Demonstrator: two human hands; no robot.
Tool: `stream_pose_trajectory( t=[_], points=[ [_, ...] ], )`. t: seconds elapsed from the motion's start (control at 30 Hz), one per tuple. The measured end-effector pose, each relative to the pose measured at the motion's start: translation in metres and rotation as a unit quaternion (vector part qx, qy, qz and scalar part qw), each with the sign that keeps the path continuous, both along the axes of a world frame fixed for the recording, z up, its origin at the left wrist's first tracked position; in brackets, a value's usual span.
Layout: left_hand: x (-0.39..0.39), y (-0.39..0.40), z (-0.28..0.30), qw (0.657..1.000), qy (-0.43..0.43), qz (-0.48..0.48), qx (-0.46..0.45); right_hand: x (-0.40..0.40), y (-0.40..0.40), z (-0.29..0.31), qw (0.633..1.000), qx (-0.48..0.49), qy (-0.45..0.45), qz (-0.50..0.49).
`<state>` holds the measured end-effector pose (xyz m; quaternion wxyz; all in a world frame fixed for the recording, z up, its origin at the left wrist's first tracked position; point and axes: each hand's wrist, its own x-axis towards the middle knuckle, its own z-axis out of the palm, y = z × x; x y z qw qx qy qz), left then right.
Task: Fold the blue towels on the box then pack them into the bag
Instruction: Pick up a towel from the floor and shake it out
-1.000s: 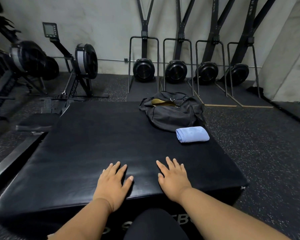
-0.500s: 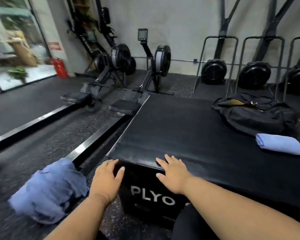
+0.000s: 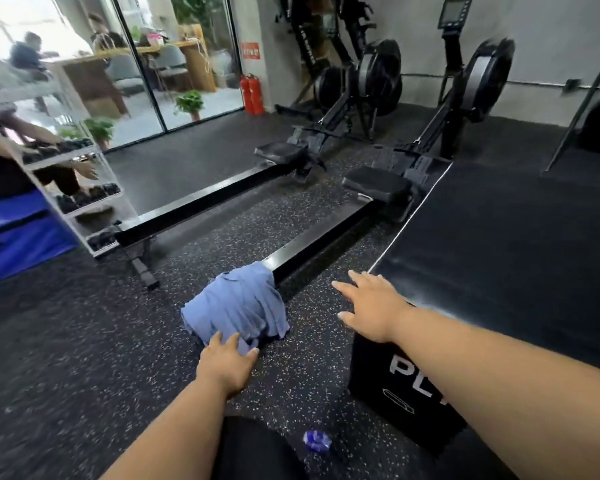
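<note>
Blue towels (image 3: 236, 306) heaped on floor, left hand (image 3: 226, 365) seemingly touching

— What kind of room was it?
— A gym. The floor (image 3: 84, 358) was dark rubber flecked with pale specks, and the far wall (image 3: 551, 39) was plain grey.
— What stood along that wall?
— Two black rowing machines (image 3: 371, 81), their long rails (image 3: 201, 202) running out across the floor. One carried a small monitor (image 3: 454, 10) on a post. Two red fire extinguishers (image 3: 252, 93) stood in the corner under an orange sign (image 3: 250, 50).
— And the light?
— Daylight came through tall glass panels (image 3: 174, 57) on the left; beyond them were potted plants (image 3: 189, 103) and a wooden counter. A white shelf rack (image 3: 84, 188) stood at the left edge beside blue mats (image 3: 14, 237).
</note>
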<state>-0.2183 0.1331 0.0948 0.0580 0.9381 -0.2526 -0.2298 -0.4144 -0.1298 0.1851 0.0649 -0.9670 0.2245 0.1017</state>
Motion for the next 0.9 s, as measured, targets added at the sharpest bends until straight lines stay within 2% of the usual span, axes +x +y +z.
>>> stream_pose_trajectory(
  t=[0.3, 0.63, 0.9],
  points=[
    [0.081, -0.037, -0.051, 0.996, 0.055, 0.062, 0.044, 0.042, -0.072, -0.026, 0.991, -0.081, 0.095, 0.042],
    [0.144, -0.110, -0.130, 0.993, 0.071, 0.080, 0.059, 0.047, -0.079, -0.050, 0.989, -0.127, 0.039, 0.061],
    [0.163, -0.138, -0.176, 0.984, 0.091, 0.150, 0.012, 0.047, -0.083, -0.067, 0.983, -0.166, -0.003, 0.073]
  ],
)
